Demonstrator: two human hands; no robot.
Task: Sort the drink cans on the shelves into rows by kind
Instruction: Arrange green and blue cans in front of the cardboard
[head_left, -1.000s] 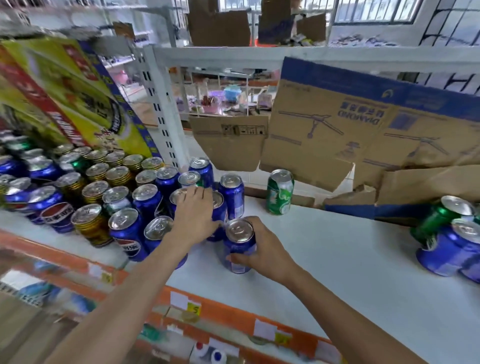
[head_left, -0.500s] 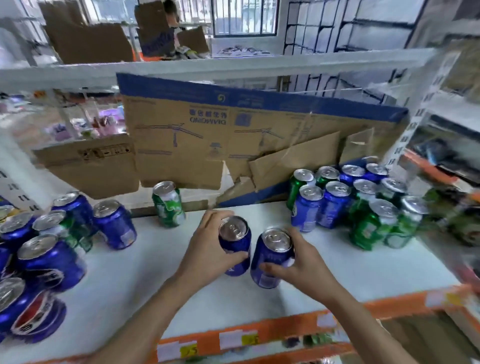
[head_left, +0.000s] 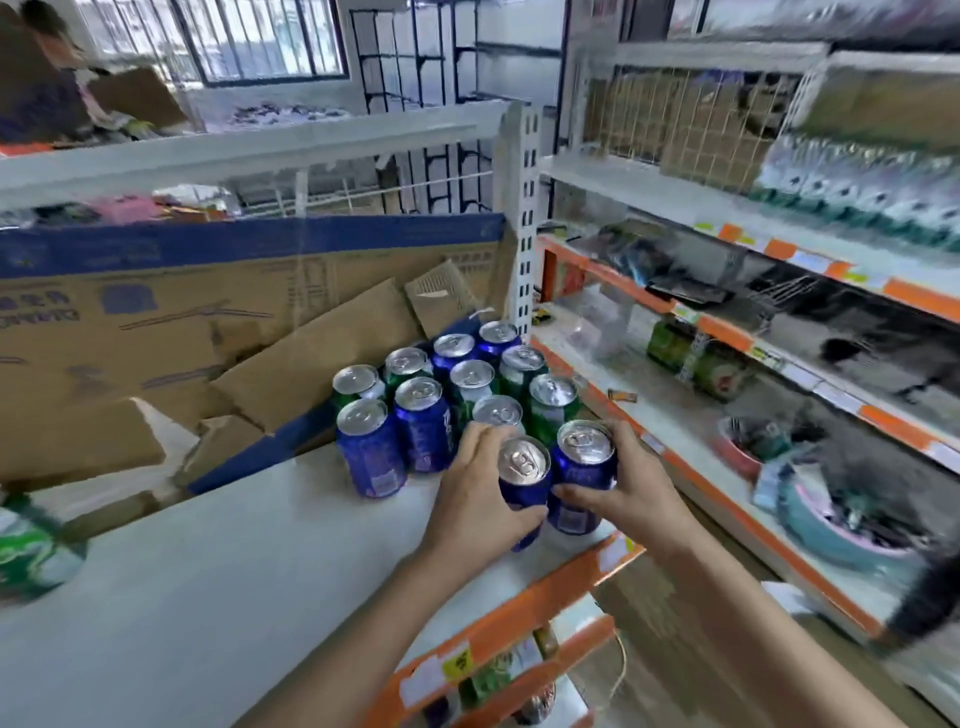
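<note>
The left hand (head_left: 475, 499) grips one blue can (head_left: 521, 486), and the right hand (head_left: 626, 491) grips a second blue can (head_left: 582, 473) touching it, at the near right corner of the white shelf (head_left: 218, 587). Just behind stands a cluster of blue and green cans (head_left: 441, 395). Torn cardboard (head_left: 171, 332) leans at the far side. One green can (head_left: 31, 551) stands far left.

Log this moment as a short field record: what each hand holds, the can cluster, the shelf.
left hand: grips a blue can, upright
right hand: grips a second blue can, upright, beside the first
can cluster: blue and green cans mixed, standing behind the hands at the shelf's right end
shelf: white, orange front strip
lone green can: far left, blurred
backdrop: cardboard behind the cans
</note>
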